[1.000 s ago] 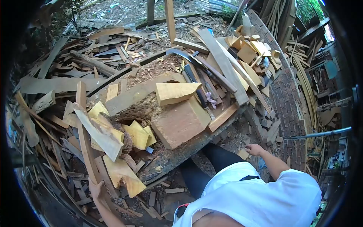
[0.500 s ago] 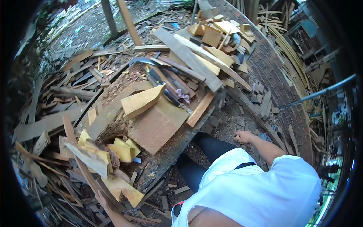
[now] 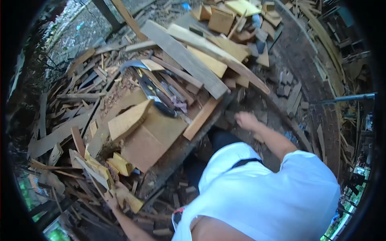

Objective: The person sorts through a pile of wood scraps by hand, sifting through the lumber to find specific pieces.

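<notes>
Right hand (image 3: 246, 120) has shifted closer to the near edge of the workbench (image 3: 163, 174) since the earlier frame; view has swung as well. Its fingers are partly curled, blurred; cannot tell whether anything is held. Left hand (image 3: 111, 199) is low on the left, at the lower end of the narrow plank (image 3: 78, 140) and beside the notched yellow piece (image 3: 129, 197); grip cannot be determined. Thick yellow wedge (image 3: 129, 119) lies on the broad wooden block (image 3: 148, 144), on the bench. Black handle (image 3: 164, 109) lies beyond the block, pinkish cloth (image 3: 179, 105) just beside it. Orange-brown bar (image 3: 202, 118) lies along the near edge.
</notes>
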{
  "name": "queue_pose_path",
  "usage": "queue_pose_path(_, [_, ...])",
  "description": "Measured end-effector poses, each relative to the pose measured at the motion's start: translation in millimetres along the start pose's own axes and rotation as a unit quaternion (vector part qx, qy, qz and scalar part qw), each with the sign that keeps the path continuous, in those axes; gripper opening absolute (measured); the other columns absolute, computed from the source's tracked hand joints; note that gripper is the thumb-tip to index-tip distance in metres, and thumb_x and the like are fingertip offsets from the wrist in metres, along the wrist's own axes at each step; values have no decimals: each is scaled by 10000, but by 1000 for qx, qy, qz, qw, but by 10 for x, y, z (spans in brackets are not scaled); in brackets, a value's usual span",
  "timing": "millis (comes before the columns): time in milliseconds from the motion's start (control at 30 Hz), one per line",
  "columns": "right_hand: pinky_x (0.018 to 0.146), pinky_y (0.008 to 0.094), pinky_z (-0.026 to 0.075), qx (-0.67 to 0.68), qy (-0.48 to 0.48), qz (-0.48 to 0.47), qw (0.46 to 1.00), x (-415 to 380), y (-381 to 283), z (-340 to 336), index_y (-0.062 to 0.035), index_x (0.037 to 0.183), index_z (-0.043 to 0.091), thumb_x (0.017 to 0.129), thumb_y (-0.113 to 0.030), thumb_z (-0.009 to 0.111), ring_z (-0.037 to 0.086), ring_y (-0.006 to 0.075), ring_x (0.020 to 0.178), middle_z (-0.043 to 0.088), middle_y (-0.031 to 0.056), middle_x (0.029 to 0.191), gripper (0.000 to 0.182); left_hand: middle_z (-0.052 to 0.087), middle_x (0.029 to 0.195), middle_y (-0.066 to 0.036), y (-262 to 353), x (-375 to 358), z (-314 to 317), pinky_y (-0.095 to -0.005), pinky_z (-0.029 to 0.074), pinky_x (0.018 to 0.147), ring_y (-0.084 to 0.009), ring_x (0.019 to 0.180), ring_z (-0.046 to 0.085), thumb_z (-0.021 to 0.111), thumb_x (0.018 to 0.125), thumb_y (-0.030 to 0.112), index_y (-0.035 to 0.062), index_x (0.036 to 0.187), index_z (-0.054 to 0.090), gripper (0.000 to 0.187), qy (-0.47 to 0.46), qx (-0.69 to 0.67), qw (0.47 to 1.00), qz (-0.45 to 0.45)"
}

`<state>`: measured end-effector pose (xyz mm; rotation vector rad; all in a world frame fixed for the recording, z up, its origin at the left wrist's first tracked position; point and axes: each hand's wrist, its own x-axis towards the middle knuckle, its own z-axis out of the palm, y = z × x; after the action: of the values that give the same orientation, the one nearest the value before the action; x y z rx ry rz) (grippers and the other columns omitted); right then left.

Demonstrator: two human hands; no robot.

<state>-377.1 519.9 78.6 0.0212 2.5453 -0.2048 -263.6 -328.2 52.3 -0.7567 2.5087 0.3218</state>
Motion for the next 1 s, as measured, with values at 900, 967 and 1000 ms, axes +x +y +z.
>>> queue_pose_path(900, [709,473,527,300,240,-28,923,723,321,-1089,-80,1307,420,630,-197,734,633,397,840,624,197,959,755,523,1260,-141,5380,-1026,-694,-419,371,1000,-336,1172,481,631,837,133,90,1258,538,434,67,65,947,308])
queue_pose_path(967, [693,456,534,295,226,-49,927,772,342,-1155,-62,1308,426,624,-197,737,636,389,812,619,190,931,763,533,1249,-145,5624,-965,-656,-418,377,1001,-345,1167,483,621,844,120,74,1253,536,421,53,103,917,382])
queue_pose_path(1000, [693,456,534,296,226,-45,927,793,355,-1167,-62,1308,426,624,-197,737,636,389,812,619,190,931,763,533,1249,-145,5732,-943,-608,-418,377,1001,-345,1167,483,621,844,120,74,1253,536,421,51,105,916,383])
